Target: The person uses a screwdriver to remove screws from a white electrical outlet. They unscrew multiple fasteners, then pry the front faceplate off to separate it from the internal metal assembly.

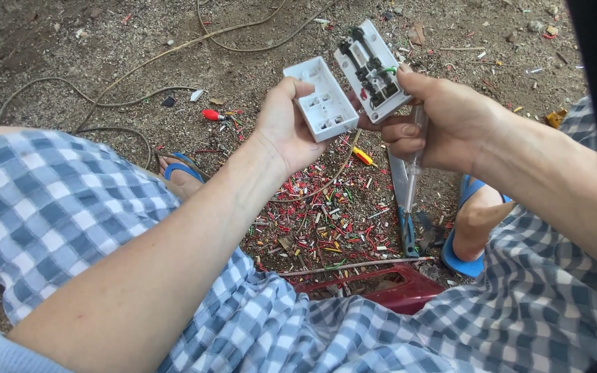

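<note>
A seated person in blue-and-white checked clothing holds an opened white electrical switch box over bare ground, apparently midway through taking it apart or inspecting it. The left hand (286, 128) is closed around the hollow white cover (320, 100), its ribbed inside turned up; touching that cover's far edge, the right hand (443, 121) clasps the switch base (371, 69), thumb on its near corner, with black contacts and red and green wire ends showing. The same right hand also pins a clear-handled screwdriver (412, 166), shaft hanging down below the fist. Any next move would call for freeing that tool without loosening the hold on the base. Beneath both grips lie a heap of wire offcuts (326, 221), 2 blue sandals (461, 259), a loose cable (133, 69) and a dark red tray (388, 287).
</note>
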